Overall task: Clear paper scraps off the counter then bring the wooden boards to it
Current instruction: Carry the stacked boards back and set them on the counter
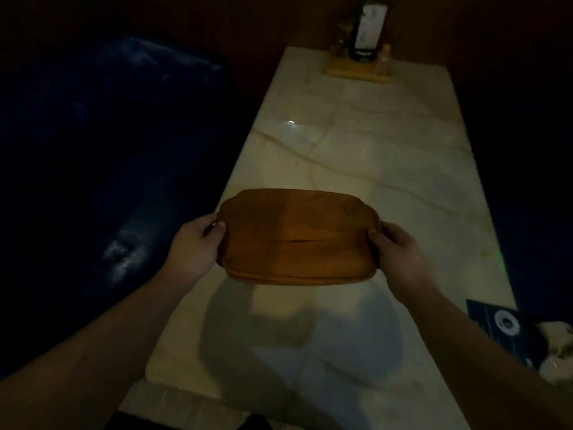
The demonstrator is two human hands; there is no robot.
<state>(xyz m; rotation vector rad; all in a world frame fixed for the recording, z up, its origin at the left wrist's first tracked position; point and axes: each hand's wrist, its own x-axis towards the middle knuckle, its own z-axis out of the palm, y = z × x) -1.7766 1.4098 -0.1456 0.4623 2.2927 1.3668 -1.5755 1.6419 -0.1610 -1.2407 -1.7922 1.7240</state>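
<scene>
A dim room is showing a pale marble counter (356,156) running toward twelve o'clock, gleaming under overhead light, a dark wood-panelled wall (217,20) rising behind, deep blue shadow lying at nine o'clock.

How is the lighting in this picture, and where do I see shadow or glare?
Head view: dim overall, the surroundings almost black; light falls mainly on the marble counter, with a small glare spot; the wooden boards and arms cast a soft shadow on it; far items look blurred.
</scene>
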